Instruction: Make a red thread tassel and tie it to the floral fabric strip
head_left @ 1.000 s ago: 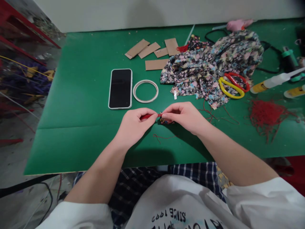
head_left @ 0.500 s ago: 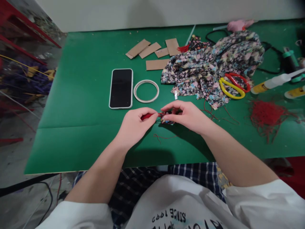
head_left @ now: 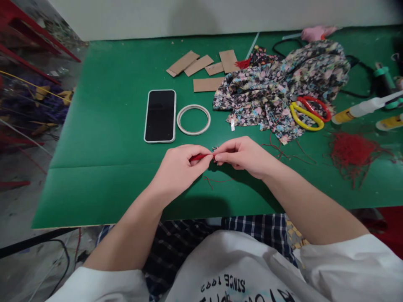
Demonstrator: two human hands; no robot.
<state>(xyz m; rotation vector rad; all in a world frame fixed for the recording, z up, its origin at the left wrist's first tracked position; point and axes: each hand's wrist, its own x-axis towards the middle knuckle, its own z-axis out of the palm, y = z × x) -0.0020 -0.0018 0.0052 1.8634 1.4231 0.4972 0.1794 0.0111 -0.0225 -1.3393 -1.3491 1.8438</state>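
Near the front middle of the green table, my left hand pinches a bundle of red thread between thumb and fingers. My right hand meets it fingertip to fingertip, its thumb and index closed at the right end of the red bundle. A small piece of floral fabric shows at the right fingertips, mostly hidden by that hand. A loose red thread lies on the table just below both hands.
Behind my hands are a phone, a tape roll and cardboard pieces. To the right lie crumpled floral cloth, scissors, a glue bottle and tangled red thread.
My right fingers have shifted from over the floral piece to its red end, and that piece is now mostly covered. My left hand has moved slightly right.
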